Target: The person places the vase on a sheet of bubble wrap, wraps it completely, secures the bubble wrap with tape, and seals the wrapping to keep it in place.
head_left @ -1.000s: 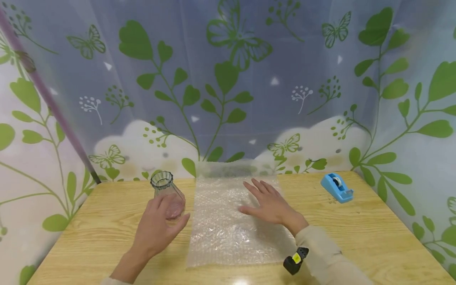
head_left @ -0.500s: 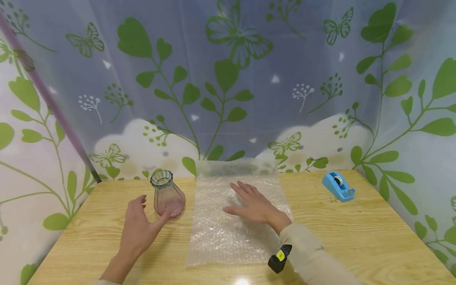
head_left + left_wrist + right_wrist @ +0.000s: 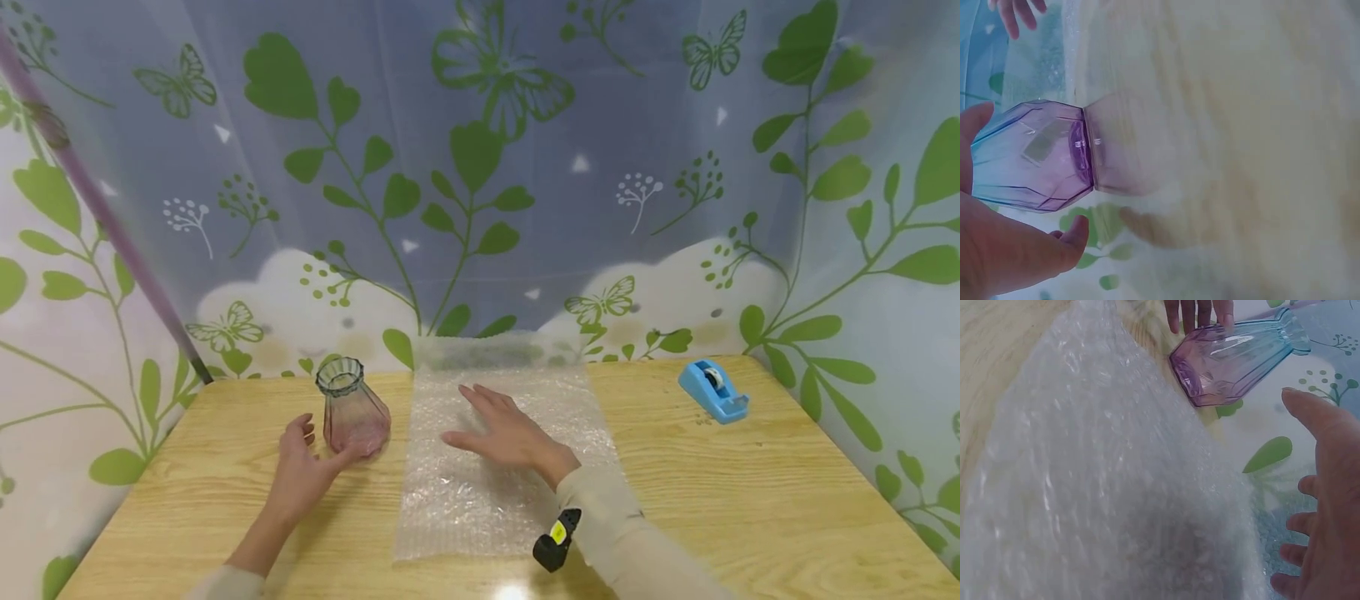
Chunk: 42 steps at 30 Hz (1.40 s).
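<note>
A faceted glass vase (image 3: 352, 421), blue-green at the rim and pink-purple at the base, stands upright on the left part of the table. Beside its left and near side is my left hand (image 3: 303, 475), thumb and fingers spread apart; the left wrist view shows the vase (image 3: 1035, 156) between them, but whether the thumb touches the glass I cannot tell. A sheet of clear bubble wrap (image 3: 457, 508) lies flat in the middle of the table. Over it my right hand (image 3: 502, 433) hovers with straight, spread fingers and holds nothing.
On the right side of the wooden table (image 3: 735, 517) sits a blue tape dispenser (image 3: 712, 392). A curtain (image 3: 502, 167) printed with leaves and butterflies hangs behind, and the wrap's far end rises against it.
My left hand has drawn back from in front of the vase to its left side, then come slightly nearer again. The right hand has moved left over the bubble wrap.
</note>
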### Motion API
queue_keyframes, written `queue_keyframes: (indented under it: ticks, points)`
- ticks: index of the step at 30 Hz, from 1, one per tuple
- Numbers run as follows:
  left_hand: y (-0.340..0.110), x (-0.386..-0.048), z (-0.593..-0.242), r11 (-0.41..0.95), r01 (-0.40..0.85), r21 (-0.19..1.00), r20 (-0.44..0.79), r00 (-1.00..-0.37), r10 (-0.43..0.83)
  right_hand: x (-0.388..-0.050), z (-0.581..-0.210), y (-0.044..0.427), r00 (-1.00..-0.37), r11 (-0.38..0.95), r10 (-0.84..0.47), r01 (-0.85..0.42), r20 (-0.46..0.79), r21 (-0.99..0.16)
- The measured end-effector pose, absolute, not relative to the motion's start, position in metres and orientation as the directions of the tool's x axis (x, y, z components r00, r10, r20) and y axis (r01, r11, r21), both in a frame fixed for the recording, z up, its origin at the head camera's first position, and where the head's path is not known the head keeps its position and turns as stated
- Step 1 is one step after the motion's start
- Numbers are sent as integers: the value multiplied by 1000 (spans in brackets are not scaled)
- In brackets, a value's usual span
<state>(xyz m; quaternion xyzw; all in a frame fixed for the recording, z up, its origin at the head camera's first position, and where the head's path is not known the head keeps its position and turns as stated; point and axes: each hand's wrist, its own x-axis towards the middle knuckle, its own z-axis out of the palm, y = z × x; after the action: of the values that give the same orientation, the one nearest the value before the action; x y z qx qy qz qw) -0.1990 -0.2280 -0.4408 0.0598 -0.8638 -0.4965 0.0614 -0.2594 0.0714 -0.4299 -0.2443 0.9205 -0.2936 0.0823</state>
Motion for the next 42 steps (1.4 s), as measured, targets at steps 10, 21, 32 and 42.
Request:
queue_keyframes:
  ticks: [10, 21, 32, 42]
  points:
    - [-218, -211, -440, 434, -71, 898, -15, -991, -133, -262, -437, 60, -872, 695, -490, -383, -12, -608]
    - [-216, -220, -445, 464, -79, 882, -1, -986, -166, -265, -442, 51, -859, 680, -511, -380, -35, -627]
    - [-217, -221, -447, 429, -130, 894, -64, -984, -165, -265, -442, 39, -853, 720, -521, -426, -21, -548]
    - [-219, -224, -455, 418, -161, 894, -104, -982, -156, -263, -442, 34, -854, 709, -520, -409, -33, -575]
